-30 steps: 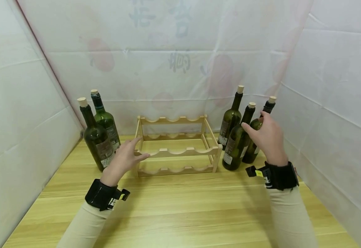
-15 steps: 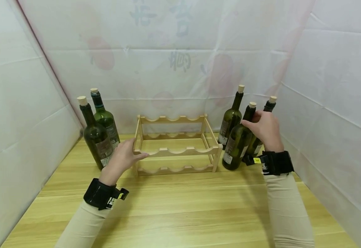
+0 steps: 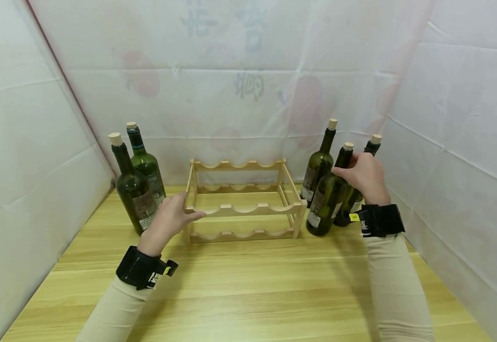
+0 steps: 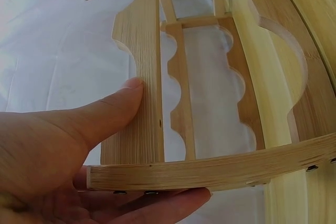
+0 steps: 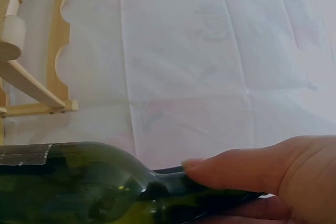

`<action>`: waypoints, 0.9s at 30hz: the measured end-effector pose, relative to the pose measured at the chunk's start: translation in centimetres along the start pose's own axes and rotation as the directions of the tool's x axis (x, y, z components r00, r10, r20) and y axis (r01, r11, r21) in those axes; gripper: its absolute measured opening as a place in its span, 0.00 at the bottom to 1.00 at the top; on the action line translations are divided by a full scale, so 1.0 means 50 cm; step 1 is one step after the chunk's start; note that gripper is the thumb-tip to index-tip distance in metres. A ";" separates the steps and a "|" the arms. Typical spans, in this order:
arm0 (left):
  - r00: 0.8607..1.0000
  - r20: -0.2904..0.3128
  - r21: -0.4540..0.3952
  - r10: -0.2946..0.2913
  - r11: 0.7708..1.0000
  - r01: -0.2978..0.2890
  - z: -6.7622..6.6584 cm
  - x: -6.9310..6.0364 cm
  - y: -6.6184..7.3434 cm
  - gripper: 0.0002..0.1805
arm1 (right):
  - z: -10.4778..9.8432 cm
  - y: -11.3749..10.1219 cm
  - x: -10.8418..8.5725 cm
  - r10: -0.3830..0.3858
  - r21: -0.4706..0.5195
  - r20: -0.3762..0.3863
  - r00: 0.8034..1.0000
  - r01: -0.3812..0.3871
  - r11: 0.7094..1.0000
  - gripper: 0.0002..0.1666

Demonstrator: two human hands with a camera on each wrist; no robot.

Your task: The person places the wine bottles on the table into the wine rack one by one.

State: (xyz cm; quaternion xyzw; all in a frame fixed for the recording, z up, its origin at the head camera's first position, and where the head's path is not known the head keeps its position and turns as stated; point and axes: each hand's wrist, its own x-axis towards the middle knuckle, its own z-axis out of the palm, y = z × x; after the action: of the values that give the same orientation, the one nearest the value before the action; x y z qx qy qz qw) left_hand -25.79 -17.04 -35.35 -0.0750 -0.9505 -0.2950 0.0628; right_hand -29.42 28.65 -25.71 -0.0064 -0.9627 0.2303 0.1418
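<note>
A two-tier wooden wine rack with scalloped rails stands on the table. At its front left corner my left hand grips the upper frame; the left wrist view shows the thumb on the scalloped rail and fingers under the side bar. My right hand holds a dark green wine bottle by the neck, just under its cork. That bottle stands upright right of the rack. In the right wrist view the thumb lies along the bottle's neck, while the fingers are mostly hidden behind it.
Two more corked bottles stand by the right hand, one behind and one to the right, partly covered by the hand. Left of the rack are a dark bottle and a greener one. White cloth walls enclose the wooden table.
My right hand has moved slightly left and closed its fingers round the front bottle's neck. My left hand has settled its grip on the rack's corner. The bottles and rack stay put.
</note>
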 end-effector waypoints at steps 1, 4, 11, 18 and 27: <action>1.000 0.000 0.001 0.001 1.000 -0.001 0.000 0.000 -0.001 0.26 | -0.001 -0.002 0.001 0.005 -0.004 0.008 1.000 -0.005 1.000 0.28; 1.000 0.002 0.003 0.000 1.000 0.000 0.000 0.000 -0.002 0.26 | -0.007 -0.009 0.005 0.026 -0.011 0.043 0.999 -0.026 1.000 0.33; 1.000 0.008 0.007 -0.001 1.000 0.001 0.001 -0.001 -0.003 0.29 | -0.010 -0.013 0.010 0.034 -0.010 0.056 0.998 -0.033 0.999 0.34; 1.000 0.006 0.018 0.004 1.000 -0.004 0.002 0.000 0.002 0.30 | -0.014 -0.023 0.007 -0.016 -0.070 0.026 1.000 0.018 0.997 0.34; 1.000 -0.005 0.014 0.015 1.000 -0.015 0.007 0.000 0.001 0.30 | -0.046 -0.070 -0.016 -0.110 -0.088 -0.078 0.991 0.103 0.991 0.35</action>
State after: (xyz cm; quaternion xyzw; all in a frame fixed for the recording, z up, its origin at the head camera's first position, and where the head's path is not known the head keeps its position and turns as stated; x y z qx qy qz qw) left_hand -25.78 -16.82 -35.63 -0.0809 -0.9517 -0.2881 0.0681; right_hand -27.82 26.47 -22.40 0.0297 -0.9638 0.1814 0.1931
